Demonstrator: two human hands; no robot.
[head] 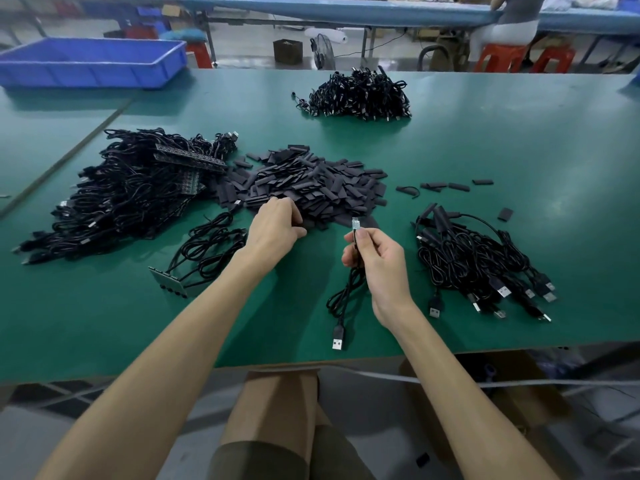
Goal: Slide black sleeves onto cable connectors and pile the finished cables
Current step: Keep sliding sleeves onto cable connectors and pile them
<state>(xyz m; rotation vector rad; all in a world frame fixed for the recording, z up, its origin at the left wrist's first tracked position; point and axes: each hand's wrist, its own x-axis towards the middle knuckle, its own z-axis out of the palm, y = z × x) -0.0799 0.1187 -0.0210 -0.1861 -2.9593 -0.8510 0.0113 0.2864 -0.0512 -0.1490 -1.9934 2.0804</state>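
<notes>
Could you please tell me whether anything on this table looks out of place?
A few stray sleeves lie scattered on the table, right of the main sleeve pile, apart from it. Nothing looks damaged.

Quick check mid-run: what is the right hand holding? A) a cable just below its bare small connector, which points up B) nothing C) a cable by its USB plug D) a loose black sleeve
A: the right hand pinches the cable just under the bare connector, which points up; the USB plug lies on the green table, and the left hand is at the sleeve pile.
</notes>
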